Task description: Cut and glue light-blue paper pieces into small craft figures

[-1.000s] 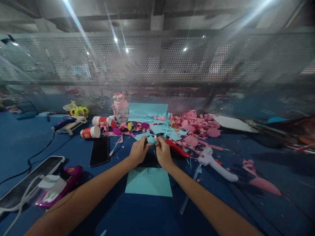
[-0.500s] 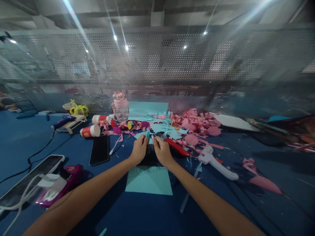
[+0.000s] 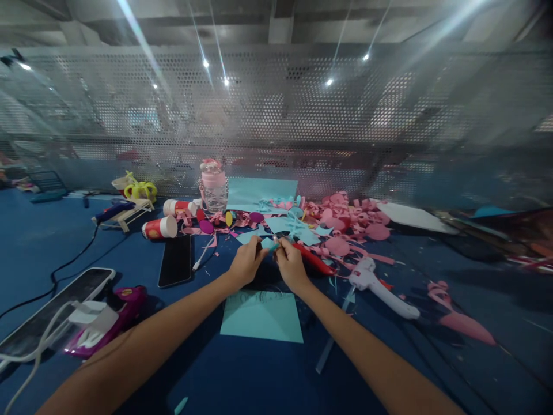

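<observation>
Between my two hands is a small piece of light blue paper (image 3: 269,244), pinched by the fingers of both. My left hand (image 3: 248,262) is closed on its left end. My right hand (image 3: 290,264) grips the right end, fingers pressed together. Below the hands a light blue-green sheet (image 3: 262,320) with faint drawn marks along its top edge lies on the blue table (image 3: 242,380). Just beyond the fingers are light blue paper offcuts (image 3: 305,233). Beside my right hand rests a red object (image 3: 317,262), partly hidden, its kind unclear.
Pink paper scraps (image 3: 341,219) are heaped at centre right, near a white glue gun (image 3: 382,288). Leftward lie a black phone (image 3: 175,260), paper cups (image 3: 159,228), a blue glue gun (image 3: 114,212) and white cables (image 3: 41,343). A pink-lidded bottle (image 3: 213,187) stands before a perforated metal screen (image 3: 242,115).
My hands have moved slightly apart, and the small blue paper now shows stretched sideways between them. The view has shifted a little; the things on the table stay put.
</observation>
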`<state>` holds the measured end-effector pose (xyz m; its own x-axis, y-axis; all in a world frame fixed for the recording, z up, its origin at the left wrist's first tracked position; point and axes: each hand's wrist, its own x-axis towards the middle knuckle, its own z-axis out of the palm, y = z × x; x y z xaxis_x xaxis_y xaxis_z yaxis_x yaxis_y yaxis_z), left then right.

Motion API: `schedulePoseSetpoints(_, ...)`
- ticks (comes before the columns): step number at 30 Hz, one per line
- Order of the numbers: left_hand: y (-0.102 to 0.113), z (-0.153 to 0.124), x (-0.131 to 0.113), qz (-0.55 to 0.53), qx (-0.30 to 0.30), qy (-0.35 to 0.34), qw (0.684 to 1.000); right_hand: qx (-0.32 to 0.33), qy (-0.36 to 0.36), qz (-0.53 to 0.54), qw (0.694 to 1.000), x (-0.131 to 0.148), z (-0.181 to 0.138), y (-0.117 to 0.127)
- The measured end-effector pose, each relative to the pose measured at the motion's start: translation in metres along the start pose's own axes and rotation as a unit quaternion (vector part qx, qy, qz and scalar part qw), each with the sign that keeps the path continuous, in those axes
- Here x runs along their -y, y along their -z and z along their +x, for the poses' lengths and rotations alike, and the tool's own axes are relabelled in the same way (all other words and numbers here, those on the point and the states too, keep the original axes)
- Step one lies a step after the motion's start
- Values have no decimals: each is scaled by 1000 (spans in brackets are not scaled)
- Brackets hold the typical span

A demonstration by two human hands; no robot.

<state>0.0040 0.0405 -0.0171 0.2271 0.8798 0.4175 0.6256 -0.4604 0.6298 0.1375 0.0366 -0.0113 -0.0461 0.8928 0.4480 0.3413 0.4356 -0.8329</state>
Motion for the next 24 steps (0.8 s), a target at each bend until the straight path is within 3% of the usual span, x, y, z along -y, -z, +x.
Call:
schedulePoseSetpoints(5, 5, -1, -5, 208, 34, -15, 977, -1, -1, 21, 1000, 1, -1, -2)
schedulePoseSetpoints(8, 6, -1, -7, 261, 37, -10, 965, -12, 7, 17, 1000, 4, -2, -4)
schedulePoseSetpoints(12, 4, -1, -6, 258, 20, -23, 966, -31, -2, 24, 999, 6, -6, -8)
schedulePoseSetpoints(19, 0, -4, -1, 217, -30, -67, 973, -40, -35, 144, 988, 7, -9, -13)
schedulePoseSetpoints(24, 1, -4, 1, 199, -40, -75, 976, -26, -40, 121, 991, 9, -7, -10)
